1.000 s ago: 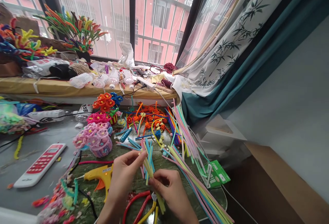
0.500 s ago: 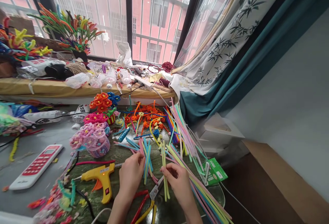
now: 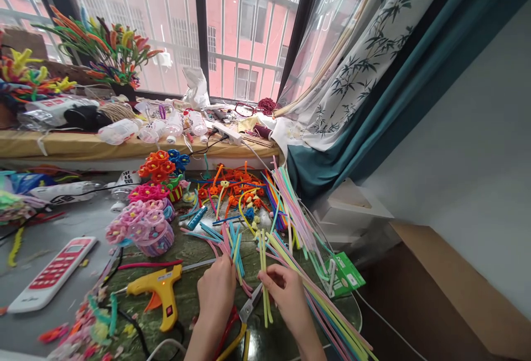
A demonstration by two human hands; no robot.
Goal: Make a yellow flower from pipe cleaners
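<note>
Between the thumb and fingers of my right hand (image 3: 286, 292) is a small bunch of pale yellow pipe cleaners (image 3: 263, 247), held nearly upright. My left hand (image 3: 218, 283) is closed at the near end of a loose pile of short pink and blue pipe cleaners (image 3: 235, 242); its fingertips are partly hidden, and pink stems run into them. Scissors (image 3: 248, 308) with red and yellow handles lie between my hands, partly under the left wrist. To the right, long pastel pipe cleaners (image 3: 327, 314) pass beside and beneath my right hand.
A yellow glue gun (image 3: 160, 292) with its cord lies left of my left hand. Pipe-cleaner flower pots (image 3: 153, 236), a white and red remote (image 3: 53, 272) and orange pieces (image 3: 238, 181) are farther off. A green packet (image 3: 346, 275) sits at the right table edge.
My left hand has shifted slightly right and lower over the short pipe cleaners. My right hand keeps the yellow bunch in nearly the same place. The view has turned slightly.
</note>
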